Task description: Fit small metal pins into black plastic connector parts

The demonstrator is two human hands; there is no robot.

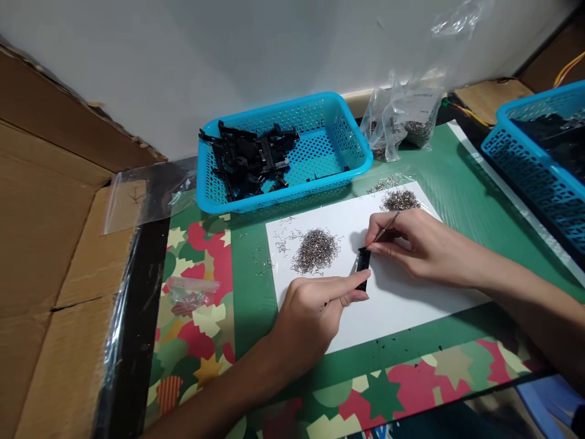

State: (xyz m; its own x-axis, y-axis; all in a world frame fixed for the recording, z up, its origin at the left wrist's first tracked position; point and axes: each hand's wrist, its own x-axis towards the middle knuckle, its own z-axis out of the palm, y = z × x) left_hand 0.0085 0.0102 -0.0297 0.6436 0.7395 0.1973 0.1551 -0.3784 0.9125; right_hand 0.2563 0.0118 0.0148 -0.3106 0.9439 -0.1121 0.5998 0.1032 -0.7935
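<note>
My left hand (pixel 311 311) grips a small black plastic piece (pixel 363 261) between thumb and forefinger, above a white sheet of paper (pixel 402 311). At the far end of that piece, the fingertips of my right hand (pixel 429 247) are pinched together around a thin metal tool (pixel 388 225), slanting up between the fingers. Whether those fingertips also hold a tiny part is too small to tell. A pile of small bent metal pins (pixel 317 250) lies on the paper left of the black piece. A second pin pile (pixel 401 200) sits just beyond my right hand.
Behind the paper stands a blue basket (pixel 292 194) with black plastic parts (pixel 256 155). Clear bags (pixel 402 122) of metal pieces stand beside it. Another blue basket (pixel 543 164) is at the right. Cardboard (pixel 59 274) walls the left side. A small plastic bag (pixel 192 292) lies on the patterned mat.
</note>
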